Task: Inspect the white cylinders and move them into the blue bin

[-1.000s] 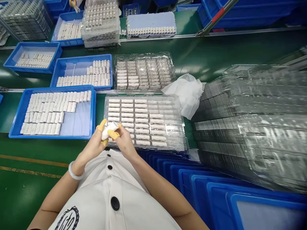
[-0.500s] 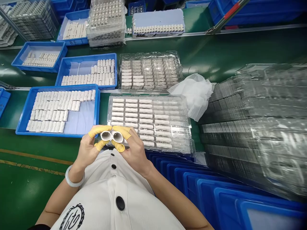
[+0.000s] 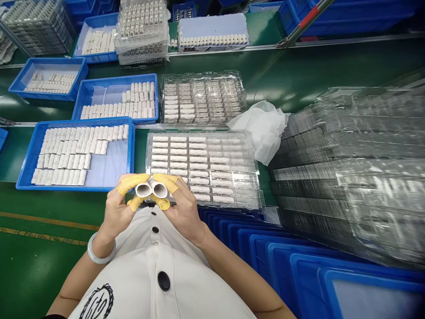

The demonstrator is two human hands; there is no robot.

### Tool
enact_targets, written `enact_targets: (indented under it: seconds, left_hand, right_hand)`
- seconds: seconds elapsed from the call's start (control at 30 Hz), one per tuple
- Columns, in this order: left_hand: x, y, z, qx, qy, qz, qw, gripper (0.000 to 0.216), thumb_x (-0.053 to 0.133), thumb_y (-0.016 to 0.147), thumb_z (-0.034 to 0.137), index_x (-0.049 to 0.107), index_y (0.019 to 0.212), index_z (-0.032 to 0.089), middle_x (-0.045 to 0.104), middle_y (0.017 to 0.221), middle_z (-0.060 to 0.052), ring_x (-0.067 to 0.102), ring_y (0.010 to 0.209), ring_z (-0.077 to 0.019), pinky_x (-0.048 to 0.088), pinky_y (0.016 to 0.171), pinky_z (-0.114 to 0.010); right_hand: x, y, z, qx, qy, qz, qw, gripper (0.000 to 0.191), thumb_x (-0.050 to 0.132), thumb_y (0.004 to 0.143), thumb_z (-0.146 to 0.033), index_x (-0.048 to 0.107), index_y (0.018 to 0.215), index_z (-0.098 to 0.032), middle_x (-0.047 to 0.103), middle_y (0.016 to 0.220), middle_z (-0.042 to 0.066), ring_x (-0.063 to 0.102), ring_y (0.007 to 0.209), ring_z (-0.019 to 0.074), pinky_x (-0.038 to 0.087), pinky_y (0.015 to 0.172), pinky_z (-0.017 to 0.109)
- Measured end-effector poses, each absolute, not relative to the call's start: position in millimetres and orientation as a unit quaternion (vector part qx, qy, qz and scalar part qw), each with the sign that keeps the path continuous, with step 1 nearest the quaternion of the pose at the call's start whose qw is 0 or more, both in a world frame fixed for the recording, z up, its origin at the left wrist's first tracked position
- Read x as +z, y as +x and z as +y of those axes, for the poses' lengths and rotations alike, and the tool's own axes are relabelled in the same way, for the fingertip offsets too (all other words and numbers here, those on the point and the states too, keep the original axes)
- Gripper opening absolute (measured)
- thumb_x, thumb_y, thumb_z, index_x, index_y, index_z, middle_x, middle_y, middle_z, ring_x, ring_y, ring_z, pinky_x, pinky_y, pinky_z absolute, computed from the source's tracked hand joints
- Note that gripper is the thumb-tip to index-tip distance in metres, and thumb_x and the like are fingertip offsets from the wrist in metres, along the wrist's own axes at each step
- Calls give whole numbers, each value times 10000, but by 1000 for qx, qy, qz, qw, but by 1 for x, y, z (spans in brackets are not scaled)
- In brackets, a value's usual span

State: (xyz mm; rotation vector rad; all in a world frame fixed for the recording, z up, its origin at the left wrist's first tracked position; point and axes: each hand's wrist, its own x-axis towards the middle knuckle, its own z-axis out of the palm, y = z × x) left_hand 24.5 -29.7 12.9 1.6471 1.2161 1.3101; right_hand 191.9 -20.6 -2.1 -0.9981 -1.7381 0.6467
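Note:
My left hand pinches a white hollow tube between thumb and forefinger, both in yellow finger cots. My right hand holds a second white tube the same way. The two tubes sit side by side, close together, their open ends facing up toward me. Just beyond them lies a clear plastic tray with several columns of white pieces; its right part shows vacant slots. To the left, a blue bin contains rows of similar white tubes.
Behind stand another blue bin and a second filled clear tray. A crumpled white plastic sheet rests right of the trays. Tall stacks of clear trays rise at the right, above nested blue bins.
The view has shifted slightly, so the bins and trays appear a little further left. Both hands still hold the two tubes, whose openings now look tilted and show more of their inner walls.

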Motion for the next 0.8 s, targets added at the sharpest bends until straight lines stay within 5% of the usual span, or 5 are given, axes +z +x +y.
enact_targets:
  seconds: [0.4, 0.63, 0.8]
  left_hand:
    - [15, 25, -26, 483, 600, 505, 389, 301, 731, 749, 168, 699, 1036, 254, 699, 1004, -54, 602, 962, -208, 481, 868, -353]
    - [17, 26, -17, 419, 236, 468, 742, 349, 693, 773, 460, 664, 963, 169, 689, 830, -61, 635, 673, -152, 557, 633, -289]
    - [15, 35, -13, 416, 61, 440, 793, 227, 552, 906, 368, 636, 892, 158, 680, 901, -54, 662, 757, -107, 576, 743, -217]
  right_hand:
    - [1, 196, -18, 311, -424, -700, 483, 324, 570, 855, -142, 587, 1160, -251, 645, 1042, 85, 599, 967, 222, 521, 822, 404]
    - [10, 201, -12, 770, -370, -343, 391, 227, 637, 819, -340, 607, 995, -198, 641, 804, 15, 570, 620, 123, 495, 537, 252]
    - [2, 198, -5, 881, -294, -40, 370, 141, 603, 854, -287, 638, 852, -151, 622, 702, 5, 557, 554, 85, 500, 468, 170]
